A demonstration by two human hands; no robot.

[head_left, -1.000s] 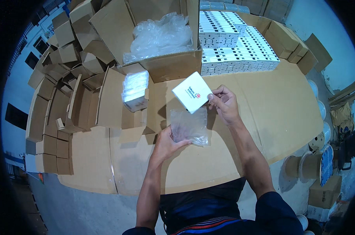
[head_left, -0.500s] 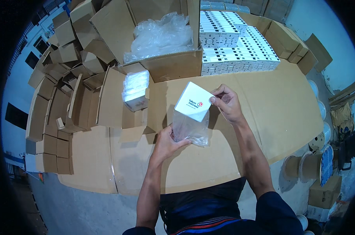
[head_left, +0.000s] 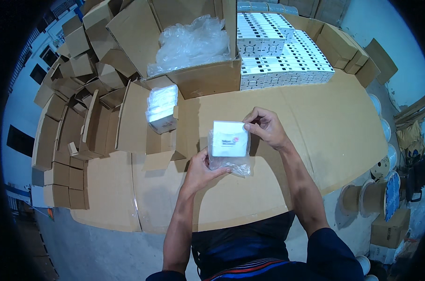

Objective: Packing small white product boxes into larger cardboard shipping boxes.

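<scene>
A small flat white box (head_left: 229, 138) with a red mark sits partly inside a clear plastic bag (head_left: 231, 164) above the cardboard-covered table (head_left: 325, 122). My right hand (head_left: 265, 126) pinches the box at its upper right corner. My left hand (head_left: 202, 169) grips the bag's lower left edge from below. Both hands are near the middle of the table, close to my body.
An open carton of clear plastic bags (head_left: 191, 42) stands at the back. Stacks of white boxes (head_left: 278, 51) lie back right. A small carton holding wrapped boxes (head_left: 161, 108) is to the left, beside several folded cardboard cartons (head_left: 76, 107). Cable spools (head_left: 386, 187) stand on the floor at right.
The white box has come down and to the left, from tilted above the bag to sitting partly inside it. My left hand stays on the bag.
</scene>
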